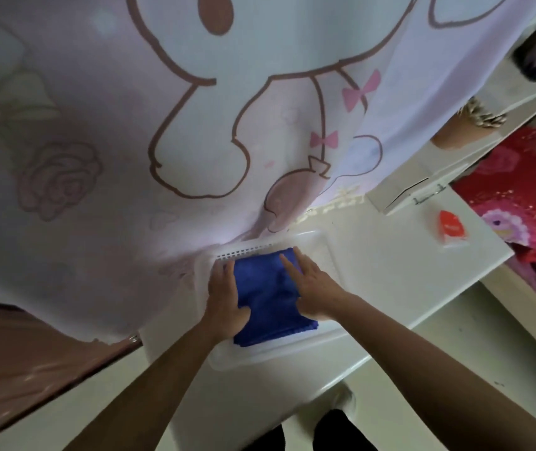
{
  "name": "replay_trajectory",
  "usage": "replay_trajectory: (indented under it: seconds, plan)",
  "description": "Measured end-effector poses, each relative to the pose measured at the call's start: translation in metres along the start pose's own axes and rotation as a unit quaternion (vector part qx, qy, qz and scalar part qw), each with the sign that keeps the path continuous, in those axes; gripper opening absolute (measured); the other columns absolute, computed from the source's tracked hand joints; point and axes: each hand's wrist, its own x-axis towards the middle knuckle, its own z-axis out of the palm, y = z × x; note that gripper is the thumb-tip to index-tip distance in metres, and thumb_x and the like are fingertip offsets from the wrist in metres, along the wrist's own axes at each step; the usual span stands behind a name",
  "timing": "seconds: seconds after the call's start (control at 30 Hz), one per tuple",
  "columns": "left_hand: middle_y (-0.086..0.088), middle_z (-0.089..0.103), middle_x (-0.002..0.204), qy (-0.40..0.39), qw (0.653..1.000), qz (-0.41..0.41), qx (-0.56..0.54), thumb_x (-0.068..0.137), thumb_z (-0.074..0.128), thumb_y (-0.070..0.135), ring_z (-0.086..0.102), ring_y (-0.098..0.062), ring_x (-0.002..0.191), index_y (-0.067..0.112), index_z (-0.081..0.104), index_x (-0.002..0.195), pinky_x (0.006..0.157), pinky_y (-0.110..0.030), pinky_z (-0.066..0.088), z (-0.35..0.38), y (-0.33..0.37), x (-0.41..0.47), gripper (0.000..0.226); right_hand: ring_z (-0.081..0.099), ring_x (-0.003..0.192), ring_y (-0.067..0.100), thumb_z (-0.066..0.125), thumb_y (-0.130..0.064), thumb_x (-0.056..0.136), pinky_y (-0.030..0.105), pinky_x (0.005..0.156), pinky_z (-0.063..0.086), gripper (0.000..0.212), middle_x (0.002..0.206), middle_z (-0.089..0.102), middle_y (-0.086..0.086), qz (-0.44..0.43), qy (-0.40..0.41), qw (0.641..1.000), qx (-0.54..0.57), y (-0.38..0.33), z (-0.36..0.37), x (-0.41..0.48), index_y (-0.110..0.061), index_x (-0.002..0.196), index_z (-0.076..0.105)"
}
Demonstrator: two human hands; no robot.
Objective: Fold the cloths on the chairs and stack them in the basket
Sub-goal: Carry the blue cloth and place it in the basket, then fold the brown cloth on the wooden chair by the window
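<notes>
- The folded blue cloth [270, 296] lies inside the white basket [322, 252], which sits on a white table [390, 278].
- The left hand [226, 299] lies flat on the left side of the cloth, fingers spread, with its thumb tucked onto the cloth.
- The right hand [312, 288] lies flat on the right side, fingers spread and pointing away from the person. Neither hand is pinching anything.
- The person seems to be patting the cloth down so it sits neat.
- If the hands slide sideways as they lift, the folds could slip open and the cloth could go messy.
- If a hand pushes hard on one side, the light basket could slide on the smooth table.
- The cloth's near edge sits close to the basket's near wall, so it could bunch up there.
- A big curtain [130, 125] with a cartoon bunny hangs right behind the basket and touches its far rim.
- A small red packet [454, 231] lies well apart on the table, and a red blanket [520, 190] shows at the right.
</notes>
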Motion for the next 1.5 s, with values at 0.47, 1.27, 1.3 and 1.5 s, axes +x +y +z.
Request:
replay_trajectory:
  seconds: [0.47,1.27,1.3,1.5]
  plan:
    - [-0.012,-0.028,0.158,-0.161,0.969,0.012,0.188,0.087,0.055,0.017,-0.026,-0.027,0.146,0.004,-0.017,0.151,0.122,-0.039,-0.006,0.03,-0.008,0.015,0.098,-0.033,0.146,0.019,0.05,-0.036,0.081,0.041,0.125,-0.002,0.103,0.159,-0.037,0.001,-0.026,0.014,0.995,-0.091,0.015,0.042,0.03,-0.025,0.155,-0.021]
    - [-0.009,0.012,0.164,0.095,0.834,0.477,0.259,0.093,0.029,0.061,0.011,-0.036,0.149,0.024,0.019,0.155,0.112,-0.067,0.021,0.133,0.395,-0.178,0.073,-0.02,0.152,0.026,0.033,-0.07,0.087,0.049,0.124,0.0,0.091,0.165,-0.022,0.006,0.27,0.447,0.851,-0.057,0.22,0.068,-0.514,-0.032,0.158,-0.009]
    - [-0.009,0.012,0.164,0.081,0.82,0.508,0.251,0.093,0.029,0.061,0.012,-0.037,0.149,0.024,0.018,0.155,0.112,-0.067,0.021,0.165,0.427,-0.207,0.073,-0.02,0.152,0.026,0.033,-0.072,0.087,0.05,0.124,0.002,0.091,0.165,-0.022,0.006,0.313,0.45,0.834,-0.062,0.237,0.093,-0.564,-0.032,0.158,-0.009]
    - [0.0,-0.019,0.162,0.022,0.74,0.628,0.24,0.093,0.017,0.069,-0.016,-0.029,0.149,0.035,0.0,0.155,0.118,-0.062,0.001,0.322,0.55,-0.35,0.073,-0.006,0.154,0.03,0.033,-0.074,0.088,0.051,0.124,0.011,0.089,0.167,-0.008,0.011,0.479,0.475,0.738,-0.027,0.28,0.22,-0.776,-0.023,0.159,0.016]
